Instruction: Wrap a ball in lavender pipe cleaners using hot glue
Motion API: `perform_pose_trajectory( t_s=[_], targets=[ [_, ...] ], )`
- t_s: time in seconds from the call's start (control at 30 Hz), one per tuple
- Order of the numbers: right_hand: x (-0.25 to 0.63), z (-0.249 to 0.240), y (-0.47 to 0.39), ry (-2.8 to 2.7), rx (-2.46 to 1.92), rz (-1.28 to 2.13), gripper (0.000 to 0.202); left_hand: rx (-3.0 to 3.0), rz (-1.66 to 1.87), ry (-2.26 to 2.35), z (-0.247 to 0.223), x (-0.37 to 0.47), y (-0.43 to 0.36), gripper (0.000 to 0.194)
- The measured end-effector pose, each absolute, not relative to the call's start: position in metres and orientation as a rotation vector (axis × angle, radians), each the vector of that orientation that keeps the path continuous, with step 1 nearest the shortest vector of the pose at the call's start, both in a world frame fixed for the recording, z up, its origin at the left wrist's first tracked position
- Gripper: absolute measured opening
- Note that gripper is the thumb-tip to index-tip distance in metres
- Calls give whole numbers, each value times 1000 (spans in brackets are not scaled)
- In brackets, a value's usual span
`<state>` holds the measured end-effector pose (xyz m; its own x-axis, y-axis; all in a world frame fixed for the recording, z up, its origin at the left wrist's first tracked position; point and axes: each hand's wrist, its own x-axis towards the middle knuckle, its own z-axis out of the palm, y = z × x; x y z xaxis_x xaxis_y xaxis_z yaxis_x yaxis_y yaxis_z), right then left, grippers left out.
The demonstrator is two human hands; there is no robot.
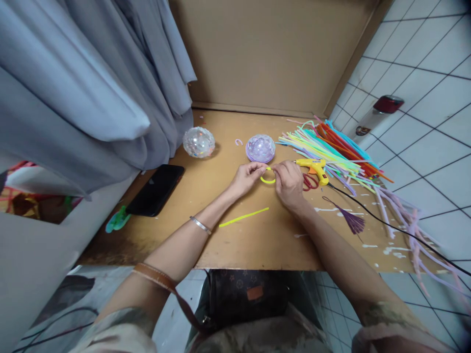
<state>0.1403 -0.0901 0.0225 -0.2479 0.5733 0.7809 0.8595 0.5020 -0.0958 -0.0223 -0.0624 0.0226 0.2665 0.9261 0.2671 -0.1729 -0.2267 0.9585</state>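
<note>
Both hands meet over the middle of the table, around a yellow pipe cleaner bent into a loop. My left hand pinches the loop's left end; my right hand closes on its right end. Nearer the front edge lies a straight yellow pipe cleaner. Just beyond my hands sits a purple-rimmed clear ball, with a clear ball holding coloured specks to its left. A yellow glue gun and red-handled scissors lie right beside my right hand, the scissors partly hidden.
On the table, a pile of coloured pipe cleaners spreads at the right, with a purple tassel nearer. The glue gun's black cord runs right. A black phone and green item lie left, near a grey curtain.
</note>
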Motion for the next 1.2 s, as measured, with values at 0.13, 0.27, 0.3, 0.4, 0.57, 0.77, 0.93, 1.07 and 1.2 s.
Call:
perform_pose_trajectory(
  t_s=[0.13, 0.27, 0.3, 0.4, 0.57, 0.77, 0.93, 1.07, 1.2],
  targets=[
    [141, 22, -90, -1952, -1174, -537, 28, 1398, 1228, 763, 22, -22, -62, 33],
    [141, 21, -90, -1957, -1161, -557, 27, 1397, 1228, 754, 21, -22, -63, 35],
    [141, 20, -90, -1959, -1169, -550, 27, 1396, 1227, 753, 21, -22, -63, 35],
    [141, 20, -90, -1962, -1178, -548, 27, 1389, 1217, 756, 22, -22, -63, 34],
    [140, 20, -90, -1962, -1151, -571, 29, 1375, 1214, 749, 24, -22, -64, 30],
    [141, 20, -91, -1982, -1179, -538, 28, 1378, 1208, 754, 22, -22, -63, 36],
    [140, 21, -91, -1983, -1156, -585, 27, 1411, 1207, 770, 22, -21, -63, 35],
    [139, 22, -92, -1976, -1164, -495, 26, 1424, 1241, 813, 23, -21, -63, 28],
    [138, 22, -92, -1940, -1149, -388, 24, 1423, 1263, 838, 23, -20, -63, 22]
  ],
)
